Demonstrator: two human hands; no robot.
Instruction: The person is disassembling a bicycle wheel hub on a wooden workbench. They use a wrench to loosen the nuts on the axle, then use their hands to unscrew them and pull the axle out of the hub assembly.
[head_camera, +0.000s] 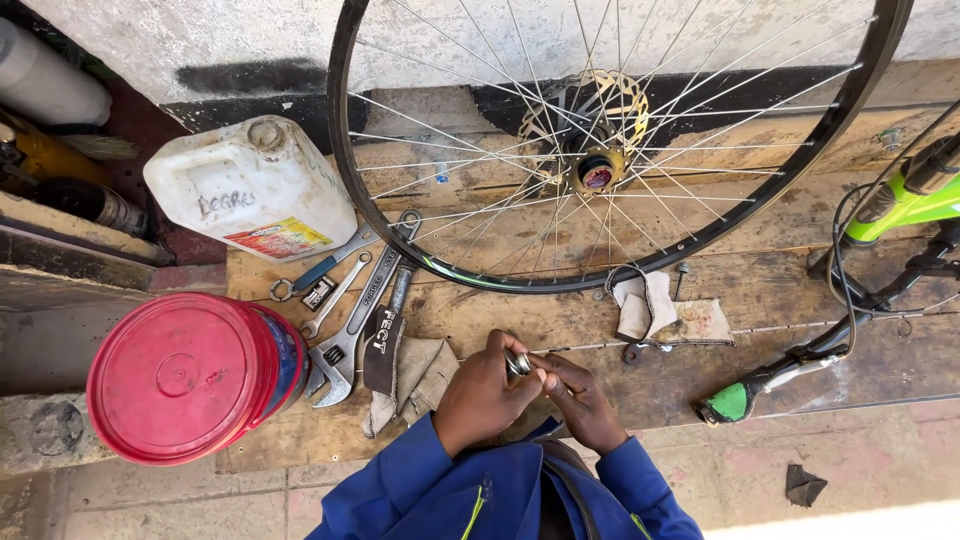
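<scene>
Right, both hands are together over the wooden board (560, 330), just below the bicycle wheel (610, 140) that leans upright against the wall. The left hand (482, 395) curls round a small metal part (517, 362), thumb and fingers pinching it at its top edge, and I'd say it is held that high so the person can look straight down on it. The right hand (580, 400) comes in from the other side, its fingertips pressed together against the same piece, steadying or turning it; which, I cannot tell. The part sits between the two hands, well clear of the wheel's rim.

Left of the wheel's lowest point lie spanners (350, 300) in a fan, within easy reach, with a dark rag (385, 350) draped beside them. Further left stand a red bucket (185, 378) and a white jerrycan (255, 185). Just under the rim rests a pale cloth (650, 305); to the wheel's right, a green bicycle frame (890, 210).
</scene>
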